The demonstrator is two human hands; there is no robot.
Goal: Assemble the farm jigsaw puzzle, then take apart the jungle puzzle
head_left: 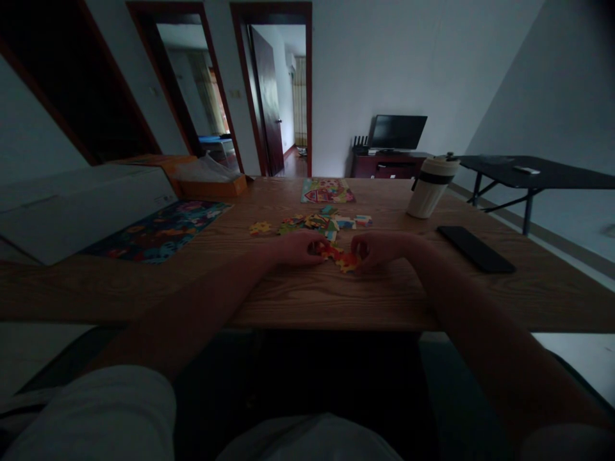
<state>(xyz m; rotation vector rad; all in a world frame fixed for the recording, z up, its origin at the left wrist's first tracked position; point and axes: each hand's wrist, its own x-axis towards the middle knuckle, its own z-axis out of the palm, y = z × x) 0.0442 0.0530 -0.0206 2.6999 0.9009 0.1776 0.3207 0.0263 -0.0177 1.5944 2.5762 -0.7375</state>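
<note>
Over the wooden table, my left hand (pixel 300 248) is curled with thumb and fingers closed on a small red-orange jigsaw piece (pixel 327 250). My right hand (pixel 382 248) faces it from the other side, its fingertips closed at the edge of orange and yellow jigsaw pieces (pixel 346 261). The pieces between the hands touch or overlap; in the dim light I cannot tell whether they are joined. Just beyond my hands lies a loose heap of mixed-colour jigsaw pieces (pixel 314 221). A few yellow-orange pieces (pixel 260 227) rest to the left of that heap.
A pink picture sheet (pixel 328 191) lies at the table's far edge. To the left are a dark blue illustrated sheet (pixel 163 230), a white box (pixel 86 202) and an orange box (pixel 214 187). A cream tumbler (pixel 431 187) and a black phone (pixel 475 248) are at the right.
</note>
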